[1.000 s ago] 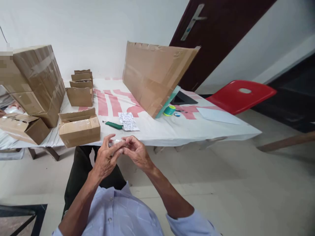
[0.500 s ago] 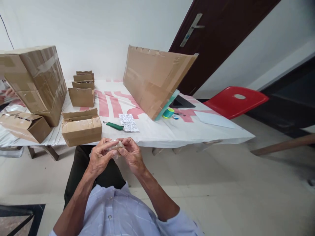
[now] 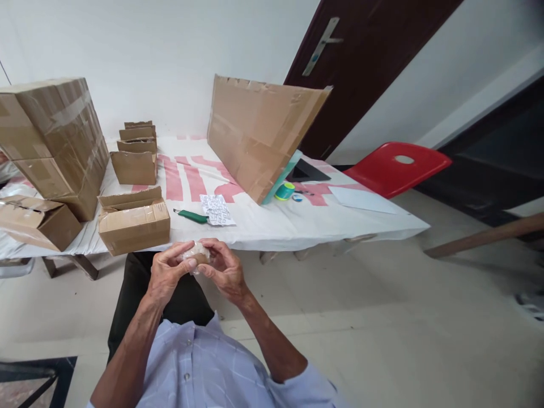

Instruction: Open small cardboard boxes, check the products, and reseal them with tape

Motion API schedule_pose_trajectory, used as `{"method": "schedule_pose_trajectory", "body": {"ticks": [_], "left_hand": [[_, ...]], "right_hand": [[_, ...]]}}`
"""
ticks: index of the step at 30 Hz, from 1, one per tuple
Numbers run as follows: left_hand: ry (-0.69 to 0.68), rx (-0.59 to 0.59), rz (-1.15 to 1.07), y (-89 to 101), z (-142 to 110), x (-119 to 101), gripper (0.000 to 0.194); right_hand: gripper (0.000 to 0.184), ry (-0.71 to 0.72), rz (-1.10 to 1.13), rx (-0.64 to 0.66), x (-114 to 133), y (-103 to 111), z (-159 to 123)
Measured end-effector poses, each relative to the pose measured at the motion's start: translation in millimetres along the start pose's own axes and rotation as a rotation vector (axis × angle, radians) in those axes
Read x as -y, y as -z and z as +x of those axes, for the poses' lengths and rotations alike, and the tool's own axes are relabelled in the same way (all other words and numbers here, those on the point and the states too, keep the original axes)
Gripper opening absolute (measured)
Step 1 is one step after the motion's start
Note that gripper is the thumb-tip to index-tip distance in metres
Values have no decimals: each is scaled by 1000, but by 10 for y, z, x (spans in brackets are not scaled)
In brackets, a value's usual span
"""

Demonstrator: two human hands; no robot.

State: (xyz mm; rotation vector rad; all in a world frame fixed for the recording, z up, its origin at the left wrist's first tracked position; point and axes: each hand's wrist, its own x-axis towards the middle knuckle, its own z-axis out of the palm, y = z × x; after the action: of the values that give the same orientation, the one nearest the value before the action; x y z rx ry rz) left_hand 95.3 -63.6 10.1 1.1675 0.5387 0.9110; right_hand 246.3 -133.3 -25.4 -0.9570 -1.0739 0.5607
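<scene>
Just off the near edge of the table (image 3: 293, 229), your left hand (image 3: 165, 276) and right hand (image 3: 227, 276) pinch a small clear-wrapped piece (image 3: 198, 255) between thumbs and fingers, likely so both can steady its crinkled wrap. Beyond, the green cutter (image 3: 192, 216) lies between the carton (image 3: 136, 228) on the left and the printed sheet (image 3: 217, 208) on the right, presumably for easy reach.

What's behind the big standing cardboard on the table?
Past the right edge of the cardboard, parts of a teal thing and a black thing show; the wall and door are farther back. Whatever else it covers cannot be seen.
</scene>
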Motion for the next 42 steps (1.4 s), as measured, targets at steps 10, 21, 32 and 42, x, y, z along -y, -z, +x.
{"method": "schedule_pose_trajectory", "body": {"ticks": [10, 21, 32, 42], "left_hand": [[-141, -31, 190, -68, 61, 8, 41], [-47, -5, -40, -167, 8, -74, 33], [102, -74, -257, -287, 17, -114, 40], [9, -100, -71, -246, 52, 3, 35]], "right_hand": [[45, 244, -391, 41, 184, 137, 19], [38, 185, -157, 31, 102, 4, -24], [52, -185, 256, -39, 11, -60, -32], [66, -239, 387, -49, -50, -76, 1]]}}
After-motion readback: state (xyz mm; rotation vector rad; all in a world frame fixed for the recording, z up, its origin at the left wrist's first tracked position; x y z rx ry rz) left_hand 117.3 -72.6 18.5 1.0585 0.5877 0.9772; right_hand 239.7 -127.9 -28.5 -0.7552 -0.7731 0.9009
